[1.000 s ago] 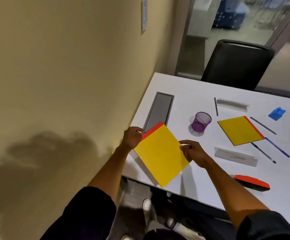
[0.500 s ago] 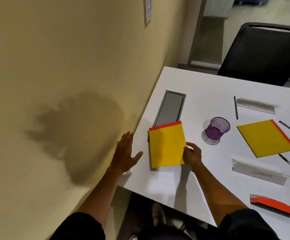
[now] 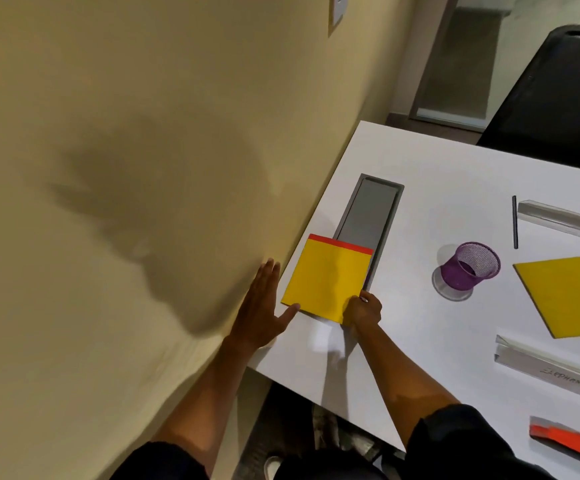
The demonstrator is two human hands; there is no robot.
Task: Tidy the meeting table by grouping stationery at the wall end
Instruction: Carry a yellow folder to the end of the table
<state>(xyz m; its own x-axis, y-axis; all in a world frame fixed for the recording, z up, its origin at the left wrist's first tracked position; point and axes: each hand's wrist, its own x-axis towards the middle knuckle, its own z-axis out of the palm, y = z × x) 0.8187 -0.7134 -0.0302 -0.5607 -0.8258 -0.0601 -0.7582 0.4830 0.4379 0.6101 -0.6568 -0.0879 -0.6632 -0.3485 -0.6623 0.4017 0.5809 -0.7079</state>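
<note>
A yellow notepad with a red top strip point(image 3: 328, 278) lies on the white table point(image 3: 416, 323) at the wall end, partly over the grey cable tray point(image 3: 370, 209). My right hand point(image 3: 363, 310) pinches the pad's near right corner. With its fingers straight, my left hand point(image 3: 262, 306) rests at the table's wall-side edge, its thumb touching the pad's near left corner. A second yellow notepad point(image 3: 567, 294) lies to the right. The purple mesh pen cup point(image 3: 468, 268) stands between the two pads.
Two clear name-plate holders point(image 3: 564, 220) point(image 3: 551, 368) lie on the right side, with a dark pen point(image 3: 514, 221) by the farther one. An orange-topped item point(image 3: 572, 445) sits at the near right. A black chair point(image 3: 558, 95) stands behind the table. The beige wall point(image 3: 143, 168) runs along the left.
The notepad came down from the air onto the table and slid toward the wall. My left hand let go of it and opened flat beside it.
</note>
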